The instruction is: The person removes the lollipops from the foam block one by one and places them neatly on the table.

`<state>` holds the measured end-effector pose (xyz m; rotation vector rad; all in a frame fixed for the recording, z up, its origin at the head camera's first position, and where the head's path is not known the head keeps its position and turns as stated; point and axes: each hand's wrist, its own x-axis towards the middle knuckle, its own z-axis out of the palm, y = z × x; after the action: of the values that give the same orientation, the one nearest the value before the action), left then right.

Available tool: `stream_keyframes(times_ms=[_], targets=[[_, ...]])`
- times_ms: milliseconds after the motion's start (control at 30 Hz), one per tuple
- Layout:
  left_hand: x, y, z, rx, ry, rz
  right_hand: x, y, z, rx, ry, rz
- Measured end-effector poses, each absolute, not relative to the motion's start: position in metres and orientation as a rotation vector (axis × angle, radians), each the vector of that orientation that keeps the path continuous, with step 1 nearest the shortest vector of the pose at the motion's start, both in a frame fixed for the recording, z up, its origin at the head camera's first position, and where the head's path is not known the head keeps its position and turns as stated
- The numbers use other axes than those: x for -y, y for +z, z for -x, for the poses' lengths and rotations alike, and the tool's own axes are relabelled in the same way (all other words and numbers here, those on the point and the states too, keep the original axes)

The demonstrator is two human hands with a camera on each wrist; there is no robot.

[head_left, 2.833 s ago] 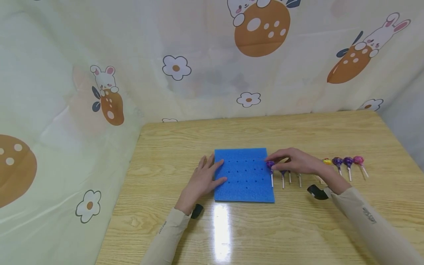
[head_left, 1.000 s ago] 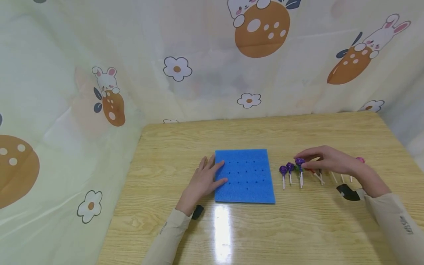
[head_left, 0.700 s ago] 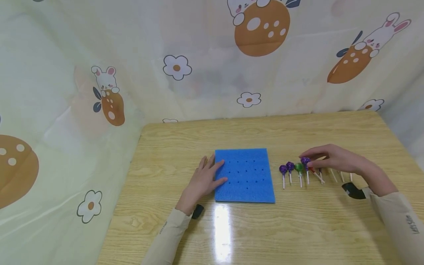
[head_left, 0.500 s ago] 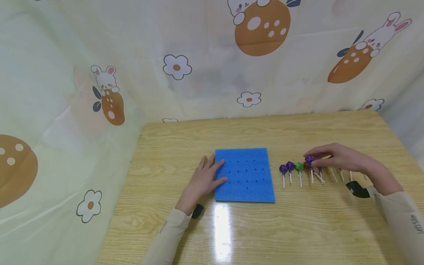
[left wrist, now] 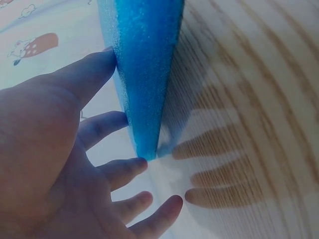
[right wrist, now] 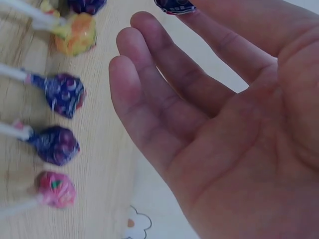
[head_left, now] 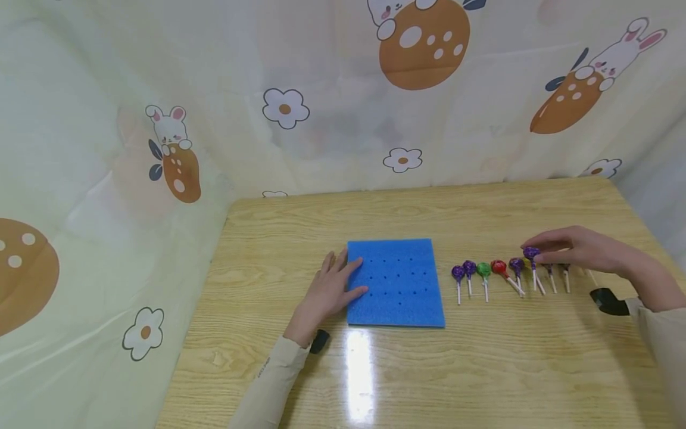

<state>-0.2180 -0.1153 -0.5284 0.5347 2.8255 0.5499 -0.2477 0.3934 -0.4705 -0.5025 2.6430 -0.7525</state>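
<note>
My left hand [head_left: 328, 292] lies at the left edge of a blue foam board [head_left: 399, 316], thumb and index finger spread over its top. In the left wrist view the fingers reach along the board's thick side [left wrist: 144, 64]. My right hand [head_left: 584, 249] pinches a purple-wrapped lollipop [head_left: 531, 253] by its head between thumb and fingers, its white stick hanging down over the row. The top of the right wrist view shows only part of this lollipop [right wrist: 174, 6]. Close by lie a red lollipop [head_left: 499, 267] and another purple lollipop [head_left: 516, 264].
Along the wooden table [head_left: 300, 226], a row of lollipops runs right of the board, including a green lollipop [head_left: 483, 270]. A yellow lollipop [right wrist: 77, 34] and a pink lollipop [right wrist: 57, 189] show in the right wrist view. Small holes dot the board. A patterned cloth [head_left: 332, 137] hangs behind.
From the board's right edge, my right hand has moved rightward above the row, still pinching the purple lollipop. This uncovers the green and red ones. My left hand stays put.
</note>
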Motion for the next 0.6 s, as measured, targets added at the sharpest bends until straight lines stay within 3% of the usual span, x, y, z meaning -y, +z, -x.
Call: stream_keyframes(times_ms=[600], targets=[[0.116,-0.529,0.219,-2.827,0.544,-0.542,-0.446,-0.469,0.252,-2.627,-0.677,0.334]])
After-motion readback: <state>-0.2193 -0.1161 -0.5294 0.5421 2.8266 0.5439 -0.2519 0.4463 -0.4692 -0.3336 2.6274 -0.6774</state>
